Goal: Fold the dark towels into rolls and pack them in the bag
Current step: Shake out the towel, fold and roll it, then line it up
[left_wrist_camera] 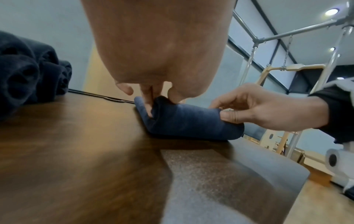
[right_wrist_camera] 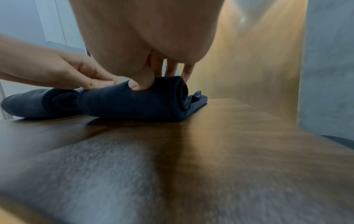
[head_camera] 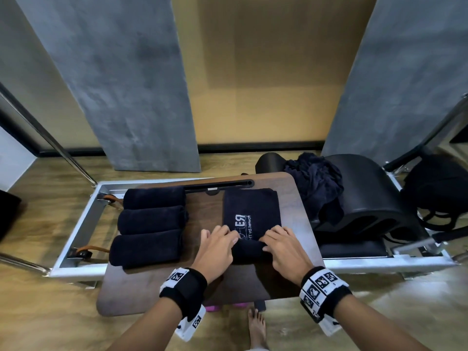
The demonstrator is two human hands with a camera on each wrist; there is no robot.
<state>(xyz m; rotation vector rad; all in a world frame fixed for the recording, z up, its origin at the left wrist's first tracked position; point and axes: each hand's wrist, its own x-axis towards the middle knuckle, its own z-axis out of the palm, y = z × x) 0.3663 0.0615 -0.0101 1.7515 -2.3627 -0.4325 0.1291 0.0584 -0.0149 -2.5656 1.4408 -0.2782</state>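
Note:
A dark towel with white lettering (head_camera: 250, 214) lies folded lengthwise on the brown tabletop (head_camera: 202, 214), its near end rolled up into a short roll (head_camera: 249, 250) (left_wrist_camera: 191, 121) (right_wrist_camera: 134, 101). My left hand (head_camera: 217, 245) (left_wrist_camera: 153, 97) grips the roll's left end, fingers over it and thumb behind. My right hand (head_camera: 281, 245) (right_wrist_camera: 151, 77) grips the right end the same way. Three finished dark rolls (head_camera: 152, 224) (left_wrist_camera: 25, 75) lie side by side on the table's left part. A black bag (head_camera: 438, 193) sits at the far right.
A heap of loose dark towels (head_camera: 314, 181) lies on a black arched barrel (head_camera: 367, 198) right of the table. A metal frame (head_camera: 83, 224) surrounds the table. Grey panels (head_camera: 121, 84) stand behind. A bare foot (head_camera: 255, 325) shows on the wooden floor below.

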